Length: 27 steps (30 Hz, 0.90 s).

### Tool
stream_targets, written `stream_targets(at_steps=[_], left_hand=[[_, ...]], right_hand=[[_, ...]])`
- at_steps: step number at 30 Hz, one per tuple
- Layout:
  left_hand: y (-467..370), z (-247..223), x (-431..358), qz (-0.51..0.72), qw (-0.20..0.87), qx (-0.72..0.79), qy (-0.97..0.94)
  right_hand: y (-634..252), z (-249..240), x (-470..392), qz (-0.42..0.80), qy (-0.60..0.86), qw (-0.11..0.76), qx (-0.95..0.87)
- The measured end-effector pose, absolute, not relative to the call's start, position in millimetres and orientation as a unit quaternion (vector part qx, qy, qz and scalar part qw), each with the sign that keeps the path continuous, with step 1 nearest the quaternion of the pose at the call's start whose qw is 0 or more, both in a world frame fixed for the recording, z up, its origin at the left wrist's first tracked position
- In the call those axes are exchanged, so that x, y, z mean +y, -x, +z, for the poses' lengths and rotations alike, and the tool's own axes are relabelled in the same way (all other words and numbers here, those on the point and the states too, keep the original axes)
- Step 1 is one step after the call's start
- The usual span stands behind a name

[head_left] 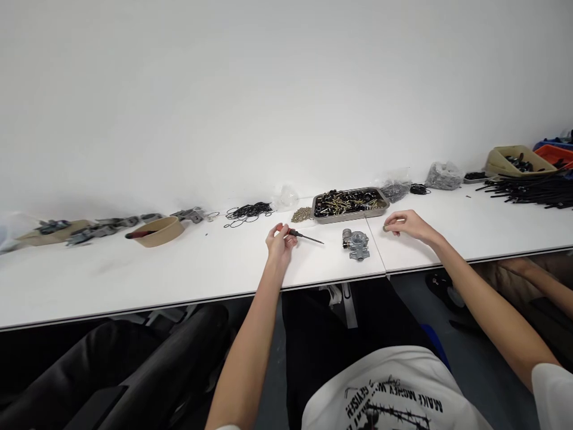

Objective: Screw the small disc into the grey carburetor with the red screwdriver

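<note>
My left hand is closed round the handle of a screwdriver, whose dark shaft points right over the white table. To the right of its tip a grey metal carburetor lies on the table, apart from both hands. My right hand is in a pinch beyond the carburetor, with a small brass-coloured round piece at its fingertips; its exact kind is too small to tell. Behind the carburetor stands a metal tray filled with black and brass-coloured small parts.
Brass-coloured small parts lie in a pile left of the tray, with black rubber rings farther left. A beige bin stands at left. Black hoses and a beige bin of parts sit at right. Other people sit on both sides.
</note>
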<state>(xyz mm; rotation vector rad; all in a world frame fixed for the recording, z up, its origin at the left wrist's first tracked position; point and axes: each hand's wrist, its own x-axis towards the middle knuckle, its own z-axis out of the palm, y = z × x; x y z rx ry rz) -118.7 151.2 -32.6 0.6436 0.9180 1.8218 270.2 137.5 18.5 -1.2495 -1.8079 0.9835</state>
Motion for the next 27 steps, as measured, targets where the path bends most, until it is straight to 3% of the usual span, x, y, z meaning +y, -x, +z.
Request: stream_targets(at_steps=[7, 17, 27], left_hand=[[123, -13, 155, 0.734, 0.465, 0.395, -0.298], [122, 11, 161, 0.712, 0.455, 0.417, -0.333], [110, 55, 190, 0.684, 0.450, 0.397, -0.416]], right_hand=[[-221, 68, 128, 0.434, 0.381, 0.287, -0.764], [-197, 59, 137, 0.415, 0.370, 0.200, -0.807], [-201, 71, 146, 0.471, 0.366, 0.189, -0.780]])
